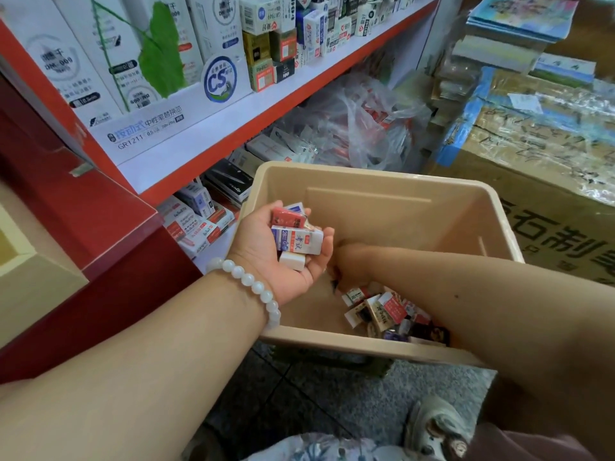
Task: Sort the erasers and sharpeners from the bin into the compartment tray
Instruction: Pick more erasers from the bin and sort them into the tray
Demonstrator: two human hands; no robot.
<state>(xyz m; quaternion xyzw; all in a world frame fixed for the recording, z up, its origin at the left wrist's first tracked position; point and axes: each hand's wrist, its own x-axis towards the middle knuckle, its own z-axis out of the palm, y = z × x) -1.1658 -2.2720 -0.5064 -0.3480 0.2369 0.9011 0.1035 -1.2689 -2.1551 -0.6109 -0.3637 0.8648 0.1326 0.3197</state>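
- A stationery shop is seen: a red and white shelf (213,128) is filled with boxes of pens and small cartons, and more packets are stored on the lower level behind a clear plastic bag (362,121).
- On the right, a large cardboard box (549,154) wrapped in film and blue tape is placed, and stacks of books (512,34) are laid beyond it.
- The floor (332,404) is covered with grey speckled tiles; a shoe (439,427) is seen at the lower edge.
- A beige plastic bin (382,201) is held above the floor, in front of the shelf.
- A pile of erasers (382,311) is kept in the near right corner of the bin; the compartment tray cannot be identified.
- The left hand (283,251) is turned palm up over the left rim of the bin, and a white bead bracelet (253,284) is worn on its wrist.
- The fingers (324,247) of this hand are curled into a cup, and several held erasers (296,237) are carried in it, one red and the others white.
- The right hand (339,264) is lowered into the bin, just beside the pile, and is mostly hidden behind the left hand; it cannot be told how its fingers are placed.
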